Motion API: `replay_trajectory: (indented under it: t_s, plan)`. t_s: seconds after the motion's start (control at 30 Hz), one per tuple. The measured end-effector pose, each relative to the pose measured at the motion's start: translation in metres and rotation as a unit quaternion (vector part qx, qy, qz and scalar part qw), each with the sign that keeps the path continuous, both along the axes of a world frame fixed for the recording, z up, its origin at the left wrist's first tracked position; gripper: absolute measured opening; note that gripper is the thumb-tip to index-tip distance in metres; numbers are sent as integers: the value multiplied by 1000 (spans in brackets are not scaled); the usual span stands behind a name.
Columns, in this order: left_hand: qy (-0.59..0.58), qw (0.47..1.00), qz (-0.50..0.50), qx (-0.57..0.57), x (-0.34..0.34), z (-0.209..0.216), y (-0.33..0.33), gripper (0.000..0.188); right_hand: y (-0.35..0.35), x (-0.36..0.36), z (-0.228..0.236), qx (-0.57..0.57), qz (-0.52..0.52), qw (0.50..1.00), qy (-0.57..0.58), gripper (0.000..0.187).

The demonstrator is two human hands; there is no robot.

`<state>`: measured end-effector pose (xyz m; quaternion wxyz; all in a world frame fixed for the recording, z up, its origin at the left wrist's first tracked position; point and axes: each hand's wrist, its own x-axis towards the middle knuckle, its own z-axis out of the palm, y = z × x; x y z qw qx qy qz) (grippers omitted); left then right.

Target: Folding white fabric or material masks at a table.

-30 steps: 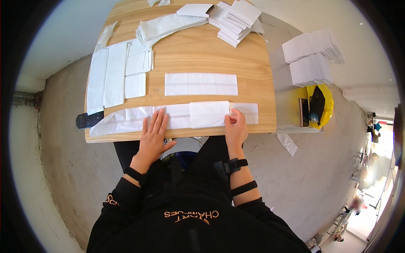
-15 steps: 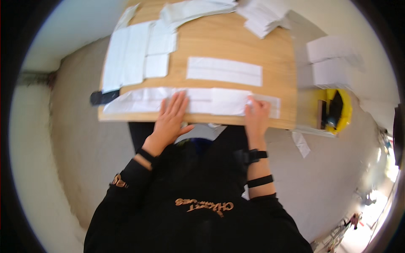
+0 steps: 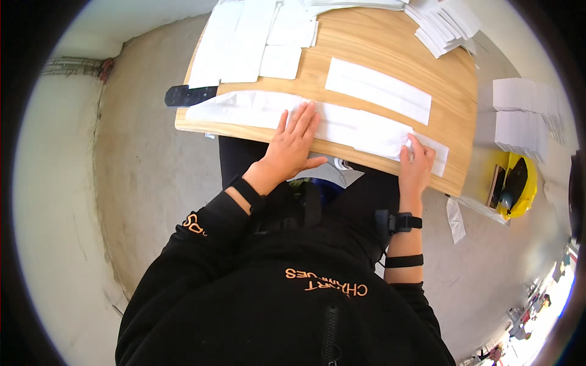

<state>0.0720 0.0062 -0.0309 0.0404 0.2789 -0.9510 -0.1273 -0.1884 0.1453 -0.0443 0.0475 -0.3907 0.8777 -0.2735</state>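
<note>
A long white strip (image 3: 244, 108), probably paper or thin film, runs along the near edge of the wooden table, its left end wrinkled and tapered. My left hand (image 3: 292, 143) rests flat on its middle, fingers stretched out and thumb apart. A shorter white rectangular sheet (image 3: 381, 135) lies over the strip's right part. At that sheet's right end, my right hand (image 3: 418, 160) has its thumb and fingertips pinched on the corner. The strip's right end (image 3: 437, 154) shows beyond these fingers. Farther back, another flat white strip (image 3: 378, 91) lies on the table.
White sheets (image 3: 235, 43) cover the table's (image 3: 348, 36) far left, beside a dark object (image 3: 189, 96) at its left edge. A white stack (image 3: 448, 27) stands far right. Right of the table are more white stacks (image 3: 519, 128), a yellow bag (image 3: 526, 183) and a scrap (image 3: 455, 219).
The view has shifted and turned, so table and hands appear farther right and tilted. Both hands keep about the same places on the white strip and sheet.
</note>
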Motion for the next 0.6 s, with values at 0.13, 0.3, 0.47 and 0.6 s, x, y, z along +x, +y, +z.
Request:
replay_trajectory:
  t_s: [0.13, 0.3, 0.47, 0.6]
  plan:
    - [41, 999, -1, 8, -24, 19, 6, 96, 0, 3, -5, -11, 4, 1000, -2, 32]
    - [64, 997, -32, 10, -54, 24, 7, 95, -1, 4, -2, 10, 3, 1000, 3, 32]
    - [73, 996, -44, 5, -69, 27, 3, 96, -1, 2, -5, 6, 0, 1000, 7, 32]
    - [81, 995, -60, 7, -77, 21, 7, 95, 0, 0, -2, -8, 0, 1000, 18, 32]
